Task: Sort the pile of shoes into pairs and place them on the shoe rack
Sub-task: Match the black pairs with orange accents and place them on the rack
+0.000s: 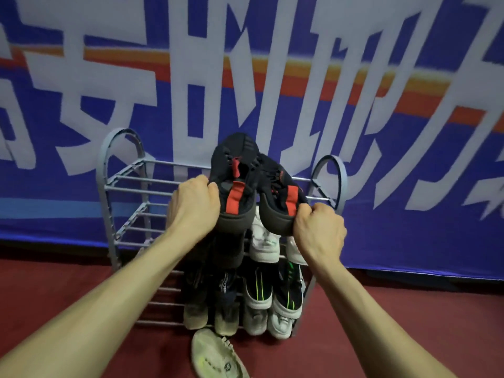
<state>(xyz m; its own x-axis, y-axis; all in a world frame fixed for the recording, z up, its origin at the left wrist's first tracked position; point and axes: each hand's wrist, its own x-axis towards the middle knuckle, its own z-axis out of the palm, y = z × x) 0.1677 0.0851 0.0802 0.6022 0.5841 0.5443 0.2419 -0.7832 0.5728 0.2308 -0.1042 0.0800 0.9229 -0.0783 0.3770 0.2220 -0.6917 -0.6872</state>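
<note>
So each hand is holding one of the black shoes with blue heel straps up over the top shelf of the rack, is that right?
Not quite: the heel straps are red, not blue. The head view shows the left hand gripping one black shoe and the right hand gripping the other black shoe, both held over the top shelf of the shoe rack.

Two black shoes [237,184] with red heel tabs held heel-down over rack [128,181] top tier; lower tiers hold paired shoes
</note>
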